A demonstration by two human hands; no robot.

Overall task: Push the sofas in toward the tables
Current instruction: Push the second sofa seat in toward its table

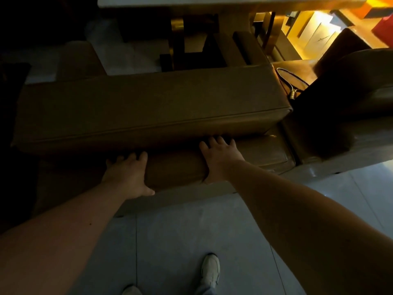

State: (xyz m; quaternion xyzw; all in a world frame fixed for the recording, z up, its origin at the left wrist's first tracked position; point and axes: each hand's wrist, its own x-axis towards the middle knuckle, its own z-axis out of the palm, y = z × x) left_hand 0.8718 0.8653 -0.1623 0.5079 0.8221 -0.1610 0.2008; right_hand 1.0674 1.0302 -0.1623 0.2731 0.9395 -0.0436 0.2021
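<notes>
A brown leather sofa (148,107) stands in front of me, seen from behind and above, its broad backrest top running left to right. My left hand (127,177) and my right hand (221,156) lie flat against the sofa's back just under the backrest, fingers spread, a padded panel (176,169) between them. Beyond the sofa is a table (191,5) with a light top and a dark and gold base (191,45). The sofa's seat is hidden behind the backrest.
A second sofa (350,103) stands close on the right, nearly touching the first. A racket (291,81) lies in the gap between them. Grey tiled floor (191,231) is under my feet; my shoe (210,271) shows at the bottom. The left side is very dark.
</notes>
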